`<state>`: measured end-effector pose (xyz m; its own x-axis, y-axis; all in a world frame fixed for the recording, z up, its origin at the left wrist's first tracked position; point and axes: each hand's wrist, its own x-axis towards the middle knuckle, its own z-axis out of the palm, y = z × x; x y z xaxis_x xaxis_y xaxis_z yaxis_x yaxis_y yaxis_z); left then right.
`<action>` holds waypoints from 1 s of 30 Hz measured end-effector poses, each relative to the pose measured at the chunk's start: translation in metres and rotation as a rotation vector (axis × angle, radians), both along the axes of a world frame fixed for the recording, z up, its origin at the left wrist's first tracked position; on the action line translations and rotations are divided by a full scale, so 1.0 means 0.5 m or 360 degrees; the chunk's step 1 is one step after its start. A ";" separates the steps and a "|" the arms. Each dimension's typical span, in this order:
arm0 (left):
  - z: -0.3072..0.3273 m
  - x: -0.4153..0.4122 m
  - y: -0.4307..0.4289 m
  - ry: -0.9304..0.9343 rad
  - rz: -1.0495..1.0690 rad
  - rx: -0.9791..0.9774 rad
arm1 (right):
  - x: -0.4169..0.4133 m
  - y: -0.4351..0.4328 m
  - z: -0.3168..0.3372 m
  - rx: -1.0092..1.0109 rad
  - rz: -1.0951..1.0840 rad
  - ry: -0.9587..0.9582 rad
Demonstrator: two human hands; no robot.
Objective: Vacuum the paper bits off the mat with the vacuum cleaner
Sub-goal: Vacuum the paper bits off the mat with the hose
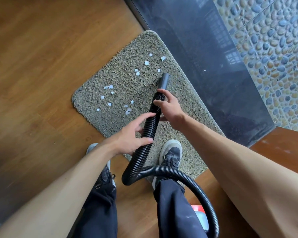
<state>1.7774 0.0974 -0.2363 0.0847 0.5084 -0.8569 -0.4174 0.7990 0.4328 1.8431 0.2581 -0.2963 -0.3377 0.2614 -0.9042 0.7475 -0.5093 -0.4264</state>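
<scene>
A shaggy grey-green mat [127,86] lies on the wooden floor, with several small white paper bits [110,87] scattered over its left and far parts. A black ribbed vacuum hose [150,122] runs up from the lower right and ends in a smooth black nozzle [164,81], which points at the mat's far right side, close to a paper bit. My right hand [168,105] grips the hose just behind the nozzle. My left hand [132,136] holds the hose lower down, fingers curled loosely around it.
My right shoe [170,154] stands on the mat's near end; my left shoe [93,148] is on the wood floor [41,83]. A dark stone sill [213,57] borders the mat's right edge, pebble flooring [273,48] beyond. A red and grey vacuum body [199,213] shows between my leg and the hose loop.
</scene>
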 end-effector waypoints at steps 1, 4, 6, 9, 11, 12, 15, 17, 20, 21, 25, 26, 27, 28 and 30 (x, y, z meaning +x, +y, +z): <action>-0.002 -0.001 -0.006 0.0006 0.0017 -0.0002 | -0.006 -0.005 -0.002 -0.0005 0.0022 0.0011; -0.005 -0.003 -0.019 0.0025 0.0063 -0.0009 | -0.020 -0.015 -0.004 -0.0011 0.0087 0.0048; -0.007 -0.003 -0.026 0.0039 0.0087 -0.0016 | -0.027 -0.019 -0.005 0.0006 0.0128 0.0065; -0.009 -0.004 -0.028 0.0031 0.0125 -0.0016 | -0.034 -0.020 -0.005 0.0014 0.0153 0.0073; -0.010 -0.003 -0.025 0.0023 0.0137 -0.0008 | -0.033 -0.016 -0.005 0.0020 0.0152 0.0077; -0.009 -0.003 -0.022 0.0022 0.0135 -0.0004 | -0.032 -0.013 -0.005 0.0023 0.0155 0.0076; -0.008 -0.003 -0.009 0.0037 0.0088 0.0009 | -0.028 -0.003 -0.004 0.0048 0.0195 0.0073; -0.007 -0.003 0.002 0.0037 0.0037 0.0021 | -0.022 0.004 -0.006 0.0092 0.0225 0.0069; -0.003 -0.002 0.017 0.0030 -0.0012 0.0030 | -0.016 0.017 -0.006 0.0148 0.0240 0.0053; -0.002 -0.001 0.020 0.0033 -0.0008 0.0034 | -0.015 0.023 -0.006 0.0161 0.0229 0.0051; -0.005 -0.001 0.027 0.0008 0.0060 0.0057 | -0.026 0.038 -0.004 0.0157 0.0245 0.0046; -0.007 -0.003 0.029 0.0011 0.0073 0.0059 | -0.032 0.040 -0.005 0.0158 0.0266 0.0039; -0.009 -0.005 0.031 0.0019 0.0084 0.0057 | -0.038 0.041 -0.007 0.0167 0.0281 0.0034; -0.010 -0.008 0.034 0.0025 0.0097 0.0051 | -0.043 0.042 -0.009 0.0183 0.0287 0.0034; -0.013 -0.014 0.041 0.0025 0.0113 0.0046 | -0.052 0.044 -0.013 0.0224 0.0282 0.0038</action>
